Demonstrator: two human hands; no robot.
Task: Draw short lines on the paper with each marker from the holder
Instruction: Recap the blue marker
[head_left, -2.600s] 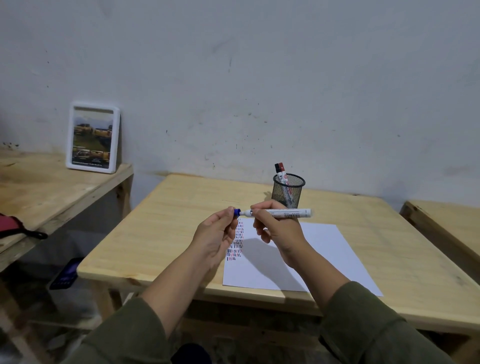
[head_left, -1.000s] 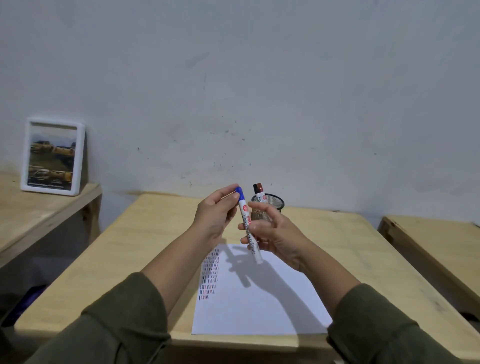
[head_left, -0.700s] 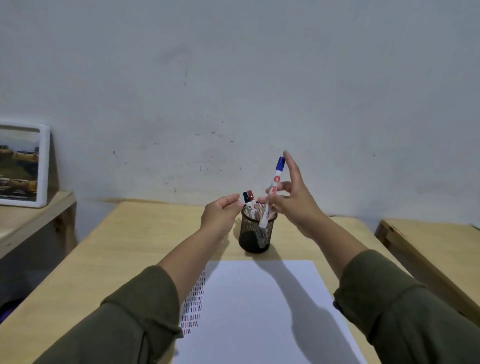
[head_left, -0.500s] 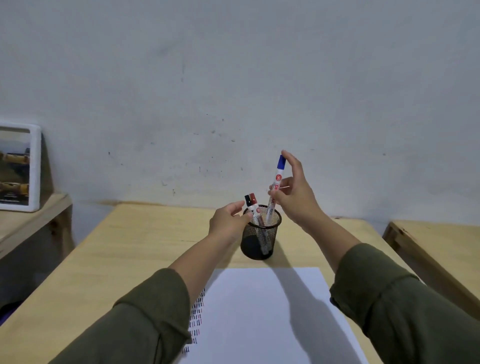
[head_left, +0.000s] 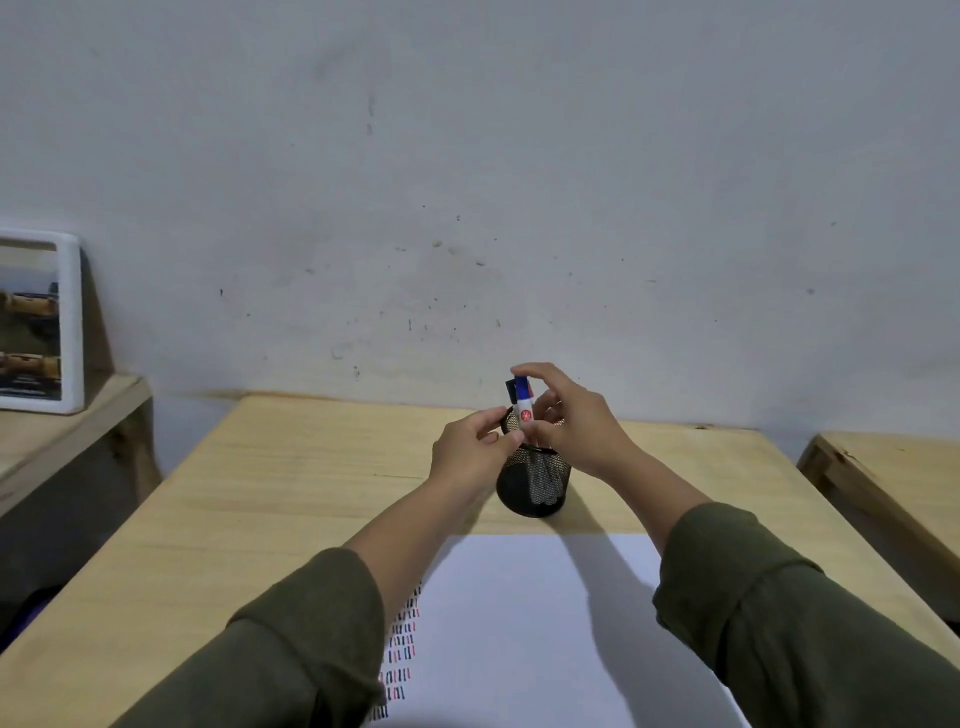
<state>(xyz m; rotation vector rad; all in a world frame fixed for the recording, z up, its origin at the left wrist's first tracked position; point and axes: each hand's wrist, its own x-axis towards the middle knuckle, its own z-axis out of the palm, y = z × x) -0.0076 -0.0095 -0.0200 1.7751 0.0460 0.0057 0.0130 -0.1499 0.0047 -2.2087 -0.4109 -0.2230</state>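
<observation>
Both hands met over the black wire-mesh holder (head_left: 535, 480) at frame centre, hiding its rim and much of its contents. The right hand (head_left: 571, 423) pinched the blue-capped marker (head_left: 523, 402), a slim white cylinder standing nearly upright, cap up, lower end in the cup. A dark cap behind was barely legible. The left hand (head_left: 470, 454) curled against the holder. White paper (head_left: 519, 639) ran off the bottom edge of the pale wooden table (head_left: 260, 509).
</observation>
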